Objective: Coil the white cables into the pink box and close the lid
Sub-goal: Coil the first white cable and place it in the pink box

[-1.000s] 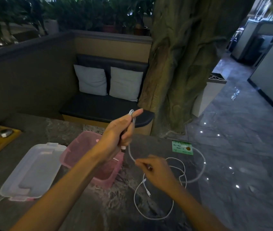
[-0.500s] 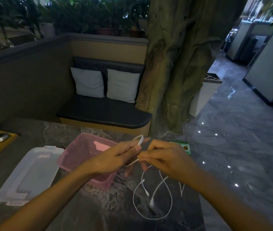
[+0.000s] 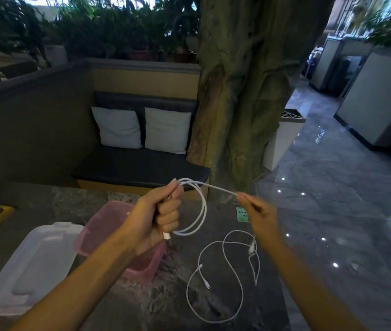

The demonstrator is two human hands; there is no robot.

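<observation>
Above a dark, mottled stone table (image 3: 122, 304), your left hand (image 3: 156, 218) closes its grip in a fist around a white cable (image 3: 202, 211), thumb pressed over the top where 1 loop springs out and a short plug end pokes from the bottom of the fist. Your right hand (image 3: 257, 212) pinches the same cable's free run between thumb and fingertips, drawing it taut toward the right — that hand is blurred, so the exact finger placement is hard to read.

The cable looks light, thin and springy: smooth, round-sectioned sheathing that will likely try to uncurl the moment the grip loosens. Best hold, by this view, is where the loops cross inside the fist, with the other hand feeding the slack; pulling by the small rigid plugs would seem to risk straining their joints.

A second white cable (image 3: 225, 283) lies loose on the table in wide, wandering curves, right of the pink box (image 3: 108, 225) and not touching it, its small connectors resting on the stone.

The pink box — translucent, rounded, thin-walled plastic — sits open, partly hidden behind your left forearm. Its pale, frosted lid (image 3: 32, 266), a shallow rounded rectangle, lies flat on the table just to the left.
</observation>
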